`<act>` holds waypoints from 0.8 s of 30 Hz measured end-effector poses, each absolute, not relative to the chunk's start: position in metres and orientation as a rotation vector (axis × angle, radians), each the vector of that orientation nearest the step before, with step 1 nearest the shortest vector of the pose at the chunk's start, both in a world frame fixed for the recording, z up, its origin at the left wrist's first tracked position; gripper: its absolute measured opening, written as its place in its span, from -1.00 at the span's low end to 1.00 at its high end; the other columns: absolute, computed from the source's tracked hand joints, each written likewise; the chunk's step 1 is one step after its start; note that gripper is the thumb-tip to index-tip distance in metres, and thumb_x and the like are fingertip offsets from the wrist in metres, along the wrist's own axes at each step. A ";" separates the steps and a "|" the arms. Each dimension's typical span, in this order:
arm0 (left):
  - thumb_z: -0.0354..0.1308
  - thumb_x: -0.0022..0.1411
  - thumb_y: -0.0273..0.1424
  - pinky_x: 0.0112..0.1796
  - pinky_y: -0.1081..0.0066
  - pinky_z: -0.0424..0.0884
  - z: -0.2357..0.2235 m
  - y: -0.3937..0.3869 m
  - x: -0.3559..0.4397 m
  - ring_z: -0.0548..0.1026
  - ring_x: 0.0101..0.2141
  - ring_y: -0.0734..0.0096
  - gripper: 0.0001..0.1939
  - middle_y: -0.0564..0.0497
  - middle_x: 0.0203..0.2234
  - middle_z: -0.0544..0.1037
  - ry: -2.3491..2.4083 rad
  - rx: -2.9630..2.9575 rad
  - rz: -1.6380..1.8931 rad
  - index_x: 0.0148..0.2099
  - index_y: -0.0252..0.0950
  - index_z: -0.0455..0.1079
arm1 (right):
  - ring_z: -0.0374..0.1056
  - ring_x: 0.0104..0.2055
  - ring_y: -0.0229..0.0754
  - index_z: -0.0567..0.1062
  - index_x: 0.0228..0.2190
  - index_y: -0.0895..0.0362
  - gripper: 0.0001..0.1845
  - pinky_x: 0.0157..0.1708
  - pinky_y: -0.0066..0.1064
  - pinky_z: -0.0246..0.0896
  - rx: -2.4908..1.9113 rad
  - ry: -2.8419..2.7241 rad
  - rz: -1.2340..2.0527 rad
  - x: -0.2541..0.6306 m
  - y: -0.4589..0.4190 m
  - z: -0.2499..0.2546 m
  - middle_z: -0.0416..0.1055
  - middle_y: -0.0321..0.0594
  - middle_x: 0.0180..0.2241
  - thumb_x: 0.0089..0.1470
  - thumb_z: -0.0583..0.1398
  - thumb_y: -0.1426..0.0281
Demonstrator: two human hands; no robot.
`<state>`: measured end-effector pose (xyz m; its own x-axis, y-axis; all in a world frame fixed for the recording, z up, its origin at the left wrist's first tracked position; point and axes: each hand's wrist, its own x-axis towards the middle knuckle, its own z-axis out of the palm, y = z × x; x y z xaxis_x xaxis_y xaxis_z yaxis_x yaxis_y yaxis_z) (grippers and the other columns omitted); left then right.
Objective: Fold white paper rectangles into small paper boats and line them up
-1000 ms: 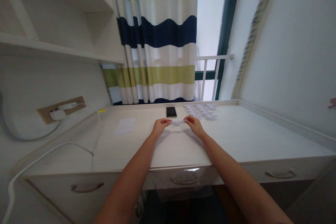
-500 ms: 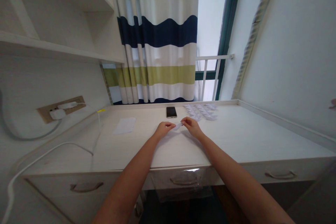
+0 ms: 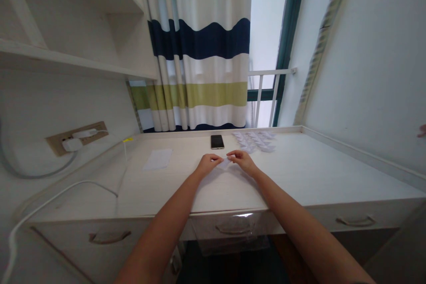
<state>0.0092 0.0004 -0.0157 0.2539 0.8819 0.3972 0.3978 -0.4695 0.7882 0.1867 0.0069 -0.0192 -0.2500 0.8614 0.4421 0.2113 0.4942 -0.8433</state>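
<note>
My left hand (image 3: 207, 164) and my right hand (image 3: 242, 160) are close together above the middle of the white desk (image 3: 299, 173). Both pinch a small white piece of paper (image 3: 225, 163) between their fingertips, one at each end. The paper looks bent or folded between them. A pile of several small folded white papers (image 3: 254, 140) lies just beyond my right hand. A dark phone (image 3: 217, 141) lies flat just behind my hands.
A white sheet of paper (image 3: 158, 159) lies on the desk to the left. A wall socket with a white plug (image 3: 73, 142) and cables sits on the left wall. Striped curtain (image 3: 199, 53) and window are behind; drawers (image 3: 109, 236) are below the desk edge.
My hands have come closer together, bending the paper strip that was stretched out between them one second ago.
</note>
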 end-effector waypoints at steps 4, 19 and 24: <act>0.12 -0.08 -0.29 -0.42 0.47 0.26 -0.014 -0.002 0.011 0.40 -0.47 0.41 -0.77 -0.05 -0.53 0.52 1.142 1.994 1.155 -0.47 -0.37 0.48 | 0.15 -0.57 -0.34 0.46 -0.52 0.20 -0.76 -0.54 -0.48 0.04 -0.934 -1.748 0.848 0.186 0.002 -0.015 0.32 -0.31 -0.63 -0.22 0.18 0.27; 0.10 -0.05 -0.25 -0.42 0.47 0.26 -0.013 -0.007 0.013 0.39 -0.46 0.40 -0.72 -0.04 -0.50 0.53 1.097 1.984 1.130 -0.43 -0.37 0.48 | 0.22 -0.50 -0.31 0.42 -0.54 0.20 -0.82 -0.47 -0.48 0.10 -0.886 -1.783 0.820 0.183 0.001 -0.015 0.36 -0.28 -0.54 -0.20 0.16 0.32; 0.10 -0.06 -0.27 -0.42 0.47 0.27 -0.013 -0.007 0.014 0.40 -0.46 0.40 -0.74 -0.04 -0.51 0.53 1.098 1.998 1.127 -0.45 -0.36 0.48 | 0.23 -0.51 -0.30 0.45 -0.56 0.18 -0.81 -0.46 -0.47 0.10 -0.907 -1.857 0.768 0.185 -0.003 -0.012 0.36 -0.30 -0.59 -0.21 0.18 0.30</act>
<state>0.0142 -0.0073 -0.0126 0.3009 0.8693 0.3922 0.3700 -0.4855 0.7921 0.1849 -0.0030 -0.0124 -0.3228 0.8325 0.4503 0.2714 0.5372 -0.7986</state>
